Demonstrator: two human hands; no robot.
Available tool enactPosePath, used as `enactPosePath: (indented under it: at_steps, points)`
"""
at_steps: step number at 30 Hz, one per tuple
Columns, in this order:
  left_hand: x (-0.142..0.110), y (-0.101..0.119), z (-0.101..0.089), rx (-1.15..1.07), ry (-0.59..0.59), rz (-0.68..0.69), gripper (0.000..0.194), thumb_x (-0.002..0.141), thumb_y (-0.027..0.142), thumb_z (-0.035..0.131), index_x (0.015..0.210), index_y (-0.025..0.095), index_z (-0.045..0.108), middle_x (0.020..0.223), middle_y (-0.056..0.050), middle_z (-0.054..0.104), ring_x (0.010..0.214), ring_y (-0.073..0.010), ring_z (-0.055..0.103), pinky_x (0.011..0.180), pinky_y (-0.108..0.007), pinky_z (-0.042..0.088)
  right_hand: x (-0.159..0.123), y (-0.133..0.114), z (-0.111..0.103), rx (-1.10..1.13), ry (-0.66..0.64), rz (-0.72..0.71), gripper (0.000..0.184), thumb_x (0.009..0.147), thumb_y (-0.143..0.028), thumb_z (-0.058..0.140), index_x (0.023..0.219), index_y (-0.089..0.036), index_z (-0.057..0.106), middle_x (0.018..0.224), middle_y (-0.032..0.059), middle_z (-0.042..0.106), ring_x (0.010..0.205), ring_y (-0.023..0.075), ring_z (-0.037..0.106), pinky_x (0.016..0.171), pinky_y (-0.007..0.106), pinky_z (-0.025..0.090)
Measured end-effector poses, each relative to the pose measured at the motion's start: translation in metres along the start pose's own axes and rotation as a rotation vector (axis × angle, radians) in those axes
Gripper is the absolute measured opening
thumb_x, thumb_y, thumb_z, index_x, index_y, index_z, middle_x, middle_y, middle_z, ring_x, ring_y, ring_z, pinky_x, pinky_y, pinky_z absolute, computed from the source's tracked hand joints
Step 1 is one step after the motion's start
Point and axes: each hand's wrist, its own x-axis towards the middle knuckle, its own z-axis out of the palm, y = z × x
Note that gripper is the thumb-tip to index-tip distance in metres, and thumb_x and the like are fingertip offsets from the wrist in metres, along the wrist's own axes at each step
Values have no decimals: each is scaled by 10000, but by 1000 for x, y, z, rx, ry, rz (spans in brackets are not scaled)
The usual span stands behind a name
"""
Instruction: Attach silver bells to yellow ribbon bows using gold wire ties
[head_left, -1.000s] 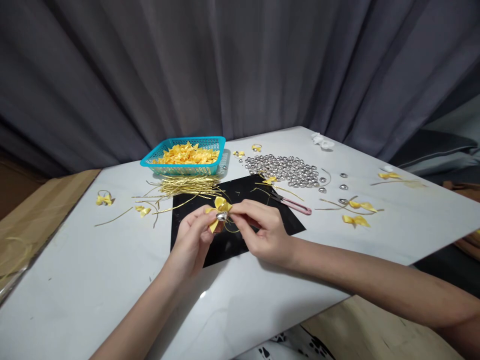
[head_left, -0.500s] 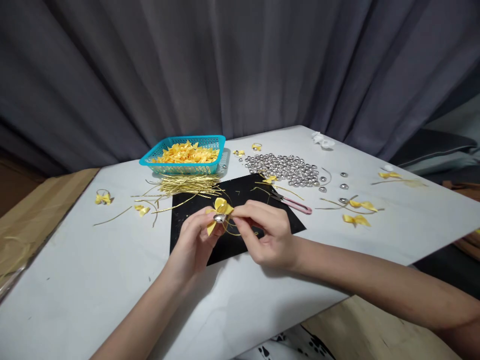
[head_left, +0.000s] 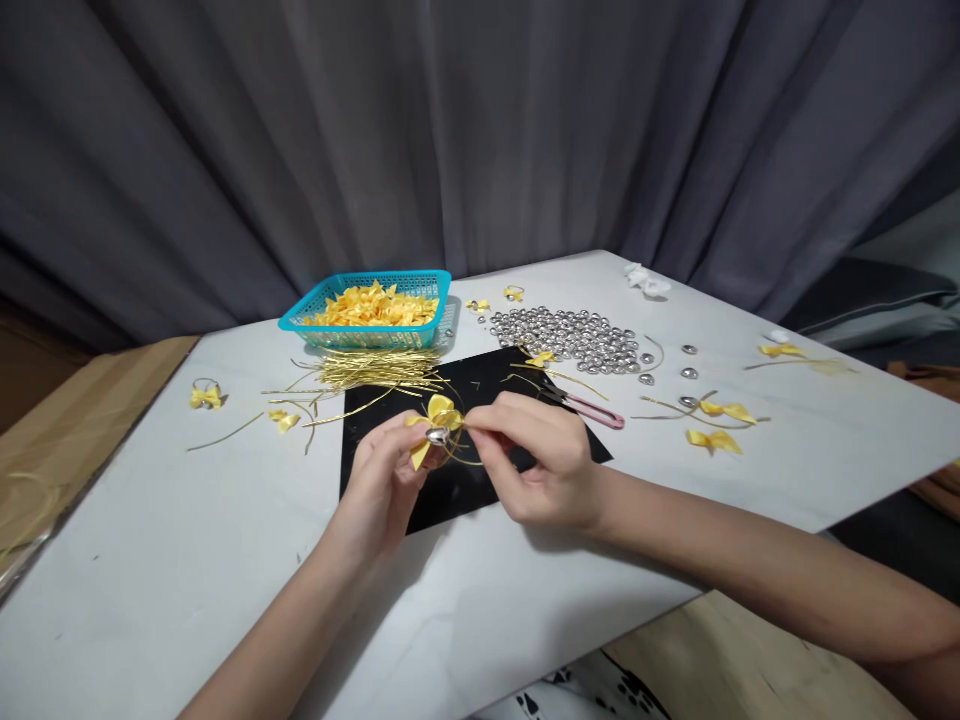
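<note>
My left hand (head_left: 386, 475) pinches a yellow ribbon bow (head_left: 442, 408) that has a shiny silver bell (head_left: 438, 436) at its front. To the right of the bow, my right hand (head_left: 536, 455) is closed, thumb against forefinger, on a thin gold cord (head_left: 469, 462) that loops out from the bow. Both hands are above a black mat (head_left: 450, 505), which they partly cover. Pink-handled scissors or snips (head_left: 596, 410) rest on the mat's right side, beside another bow (head_left: 540, 359).
A turquoise basket (head_left: 442, 320) of yellow bows stands at the back left, with a bundle of gold cords (head_left: 379, 369) before it. Many silver bells (head_left: 570, 338) are spread at the back. Loose bows (head_left: 712, 441) and cords lie right; a looped bow (head_left: 205, 396) lies left.
My right hand has drawn slightly away to the right from the bow, widening the gap between the hands. The bow and bell in my left hand have shifted slightly left.
</note>
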Motion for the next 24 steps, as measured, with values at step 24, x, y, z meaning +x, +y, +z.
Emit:
enactPosePath:
  at_steps: [24]
  points:
    - [0, 0, 1, -38, -2, -2, 100, 566, 206, 703, 536, 140, 635, 572, 21, 525, 565, -77, 461, 532, -157, 439, 0, -1, 1, 35, -7, 39, 146, 817, -30, 464, 824, -128, 572, 641, 13, 545, 524, 83, 422, 469, 211, 390]
